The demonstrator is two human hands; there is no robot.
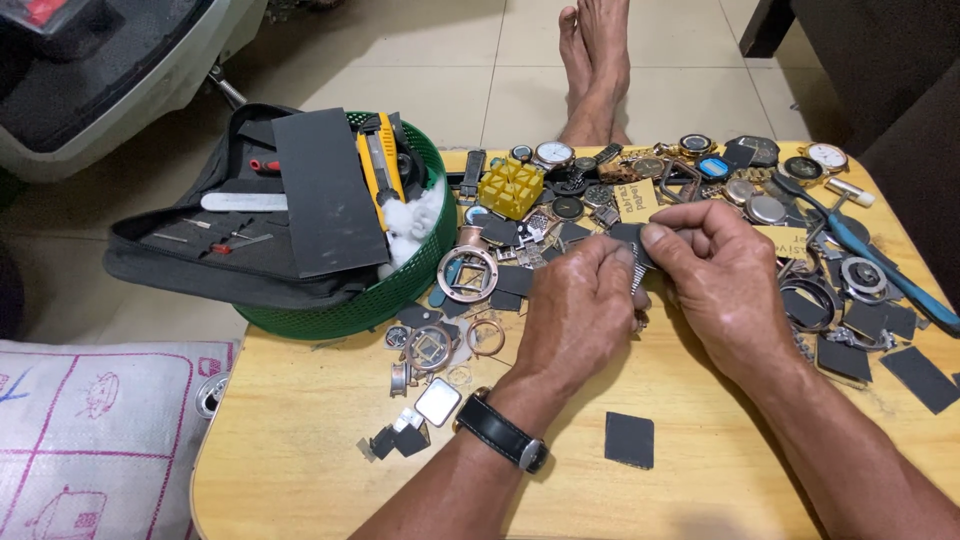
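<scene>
Over on the far left lies a white woven sack with pink line drawings (95, 430), and beside it a dark grey fabric tool pouch (215, 245) lies open with small tools in its loops, resting against a round green plastic basket (400, 290) that holds a flat dark grey sheet (325, 190), a yellow and black utility knife (378, 160) and a tuft of white cotton (418, 222). Moving onto the light wooden table (300, 470), there is a rose-gold round watch case (466, 274), a yellow plastic ribbed block (511, 187) behind it, and loose bezels and small square glass pieces near the table's front left. Now the centre: the left hand (580, 310), black leather-strap wristwatch (502, 432) on its wrist, is curled shut, fingers pinching a small dark piece with a metal link band (632, 250); the right hand (720, 280) meets it, thumb and forefinger closed on the same piece, held just above the table in the middle of the clutter. A dark grey square pad (629, 439) lies alone in front of the wrists. Further right, a row of assorted watch faces (760, 165) lines the far edge, and blue-handled pliers (870, 255) lie among more dark squares at the right.
</scene>
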